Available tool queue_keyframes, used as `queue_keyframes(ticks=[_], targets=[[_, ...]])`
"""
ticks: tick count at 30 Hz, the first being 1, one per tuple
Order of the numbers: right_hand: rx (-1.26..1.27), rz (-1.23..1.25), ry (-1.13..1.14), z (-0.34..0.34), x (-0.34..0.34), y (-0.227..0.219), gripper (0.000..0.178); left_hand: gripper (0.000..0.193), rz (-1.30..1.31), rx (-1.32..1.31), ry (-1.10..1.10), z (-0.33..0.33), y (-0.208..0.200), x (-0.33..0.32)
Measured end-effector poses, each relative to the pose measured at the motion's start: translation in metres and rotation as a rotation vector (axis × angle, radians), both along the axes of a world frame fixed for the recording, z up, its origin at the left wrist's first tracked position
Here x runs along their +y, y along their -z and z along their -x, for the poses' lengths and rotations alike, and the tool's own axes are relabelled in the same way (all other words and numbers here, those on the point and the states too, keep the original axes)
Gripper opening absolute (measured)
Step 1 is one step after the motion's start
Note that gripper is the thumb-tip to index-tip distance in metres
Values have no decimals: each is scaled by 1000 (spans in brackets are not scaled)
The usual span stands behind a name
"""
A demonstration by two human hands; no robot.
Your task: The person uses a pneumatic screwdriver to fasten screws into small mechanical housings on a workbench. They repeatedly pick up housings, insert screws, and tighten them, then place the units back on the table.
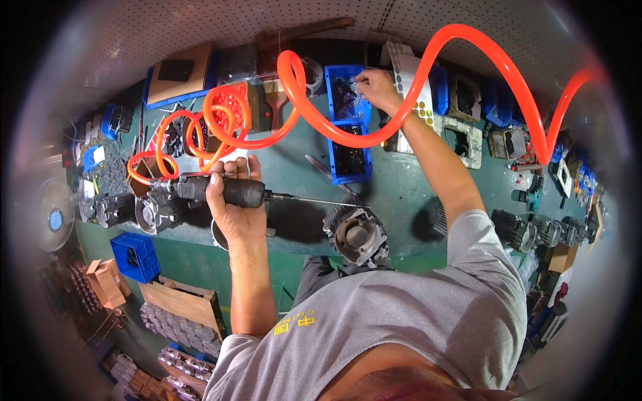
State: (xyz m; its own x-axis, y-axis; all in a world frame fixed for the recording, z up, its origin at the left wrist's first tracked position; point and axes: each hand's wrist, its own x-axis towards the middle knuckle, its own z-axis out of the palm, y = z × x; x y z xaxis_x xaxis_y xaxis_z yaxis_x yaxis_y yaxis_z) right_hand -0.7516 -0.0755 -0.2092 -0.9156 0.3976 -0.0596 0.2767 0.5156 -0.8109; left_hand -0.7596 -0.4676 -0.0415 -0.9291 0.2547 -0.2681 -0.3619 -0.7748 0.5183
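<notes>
Left hand [238,217]: fingers gripping pneumatic screwdriver [242,192]; finned casting [376,242] at surface's [414,177] near edge. Right hand [380,91]: fingers over blue bin [329,81] toward far edge, grip unclear.

A green surface [399,179] ran across the room, with a pale wall [200,28] of perforated panels behind it. Green floor [199,259] showed in front of the surface; a round fan [59,200] stood past its left end. Light threw dark shadows onto the surface.
</notes>
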Motion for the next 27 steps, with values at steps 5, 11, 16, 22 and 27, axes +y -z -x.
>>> queue_keyframes(ticks=[5, 11, 16, 22, 27], targets=[[-294, -634, -379, 21, -10, -14, 15, 23, 12, 3, 8, 1, 1, 0], [-304, -976, -618, 29, -11, 4, 14, 23, -5, 30, 17, 9, -1, -2], [-309, -1111, -669, 27, -19, 18, 15, 23, -3, 25, 6, 10, -5, -4], [-341, -1070, -647, 33, -22, 28, 15, 22, -14, 20, 17, 6, -6, -7], [-352, -1069, -664, 35, -27, 27, 14, 23, -13, 15, 0, 4, -5, -14]])
